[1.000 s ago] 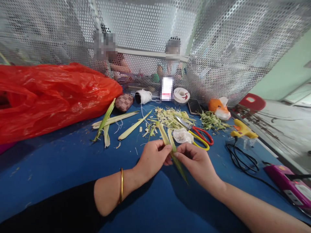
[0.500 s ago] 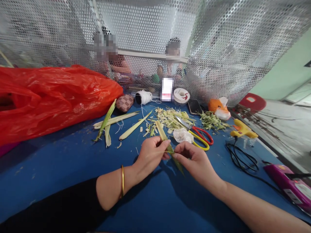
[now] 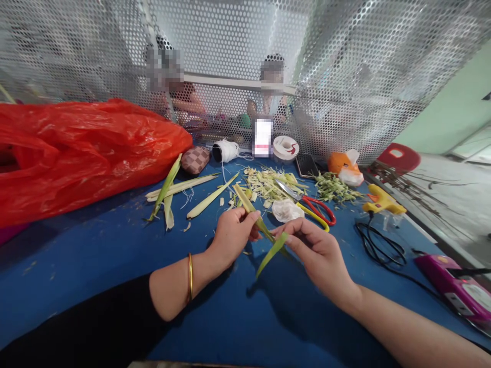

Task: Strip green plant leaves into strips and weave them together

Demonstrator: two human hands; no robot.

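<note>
My left hand (image 3: 235, 234), with a gold bangle at the wrist, pinches a long pale-green strip of corn husk (image 3: 244, 198) between thumb and fingers. My right hand (image 3: 316, 250) grips the same husk farther down, thumb against fingertips. From that grip a green, pointed end (image 3: 271, 256) hangs toward me, bent away from the rest. Just beyond my right hand lie a crumpled white wad (image 3: 287, 210) and scissors (image 3: 320, 210) with red and yellow handles. A heap of chopped husk bits (image 3: 268, 184) is spread past the held strip.
Loose husks (image 3: 213, 197), a white thread spool (image 3: 226, 151) and a checked pouch (image 3: 195, 160) lie left, beside a red plastic bag (image 3: 95, 148). On the right are a yellow glue gun (image 3: 383, 200), its cord and a purple power strip (image 3: 452, 286). People sit behind the perforated screen.
The husk's green end has swung out toward me and now hangs below my right hand. My left hand has shifted slightly left along with the strip.
</note>
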